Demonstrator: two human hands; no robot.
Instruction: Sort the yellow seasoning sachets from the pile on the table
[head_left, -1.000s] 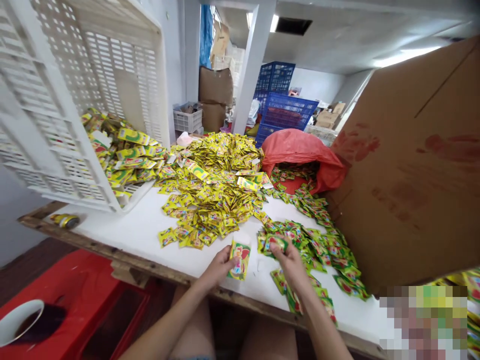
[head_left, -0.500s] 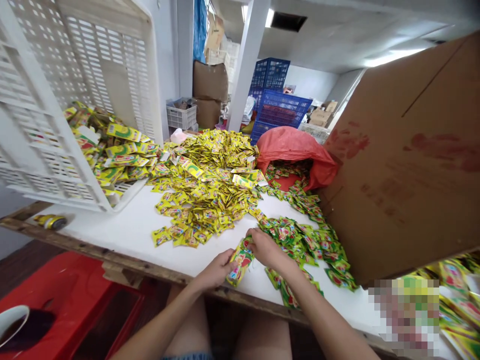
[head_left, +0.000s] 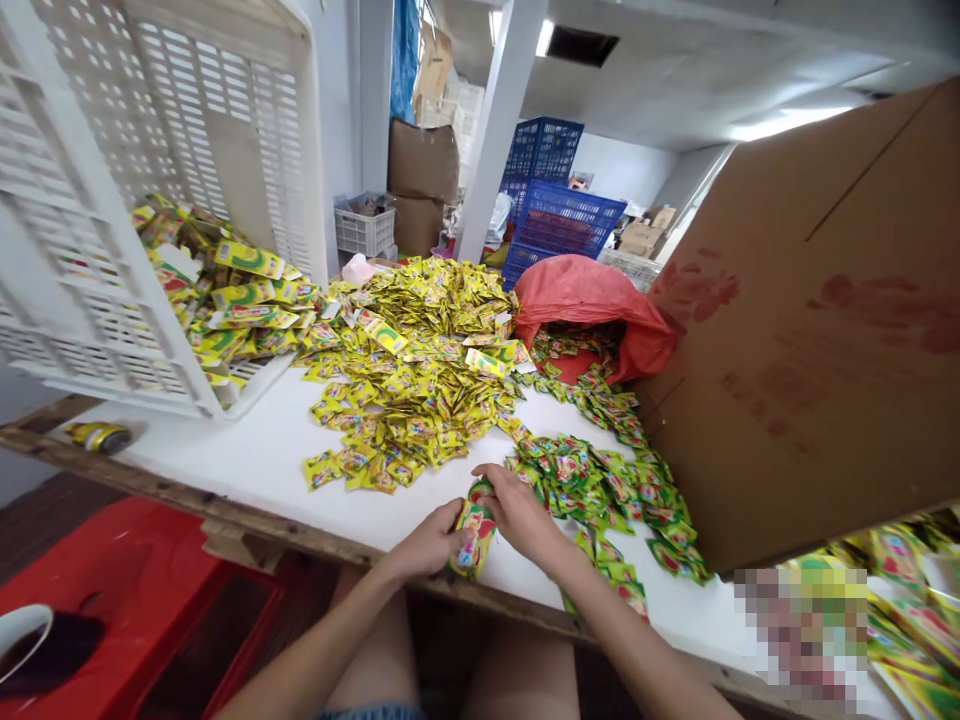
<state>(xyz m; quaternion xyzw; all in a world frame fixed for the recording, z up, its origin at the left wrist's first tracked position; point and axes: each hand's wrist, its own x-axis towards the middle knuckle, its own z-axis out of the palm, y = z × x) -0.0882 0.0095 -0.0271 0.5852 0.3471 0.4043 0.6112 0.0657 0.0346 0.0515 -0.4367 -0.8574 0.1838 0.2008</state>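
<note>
My left hand point(head_left: 433, 542) is closed round the lower part of a small printed carton point(head_left: 474, 535) in yellow, green and red, tilted just above the table's front edge. At the carton's upper end, my right hand point(head_left: 519, 512) curls over a green packet point(head_left: 480, 489); the fingers partly hide it, and how far it sits inside the carton I cannot tell. Close by on the right lies a loose heap of green packets point(head_left: 574, 470). Beyond my hands spreads a large pile of yellow packets point(head_left: 420, 390), with several flat cartons point(head_left: 487, 361) on top.
A white crate point(head_left: 304, 150) lies tipped on the left, spilling yellow cartons point(head_left: 251, 260). A red sack point(head_left: 585, 285) opens towards me at the back. A big cardboard box point(head_left: 810, 330) leans at right. A red stool point(head_left: 112, 590) with a cup point(head_left: 45, 645) stands lower left.
My right hand has shifted slightly left and down over the carton's top end. The left hand keeps hold of the carton, which now appears shorter and more upright.
</note>
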